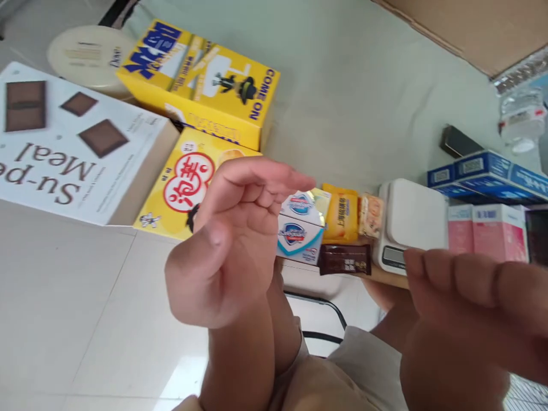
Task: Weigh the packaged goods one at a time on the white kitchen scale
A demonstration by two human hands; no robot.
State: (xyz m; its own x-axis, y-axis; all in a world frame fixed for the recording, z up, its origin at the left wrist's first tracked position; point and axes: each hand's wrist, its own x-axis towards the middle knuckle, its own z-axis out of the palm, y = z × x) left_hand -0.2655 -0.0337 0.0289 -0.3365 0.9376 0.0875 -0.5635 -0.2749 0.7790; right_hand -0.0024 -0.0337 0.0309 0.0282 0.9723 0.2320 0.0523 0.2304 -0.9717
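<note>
My left hand (231,240) is raised in the middle of the view, palm towards me, fingers bent over loosely with nothing in them. My right hand (475,297) comes in from the lower right, fingers together and stretched towards the left, close to the camera and blurred; nothing shows in it. Behind the hands, on a low wooden board (385,277), stand a white and blue soap box (302,231), an orange packet (341,216), a dark brown bar (345,260) and a small white kitchen scale (411,225).
On the floor at the left lie a white "Su-per Meal" box (64,148), two yellow snack boxes (201,80) and a round cream lid (88,54). Blue boxes (483,174) and pink boxes (488,231) stand at the right. A black cable (325,308) runs below the board.
</note>
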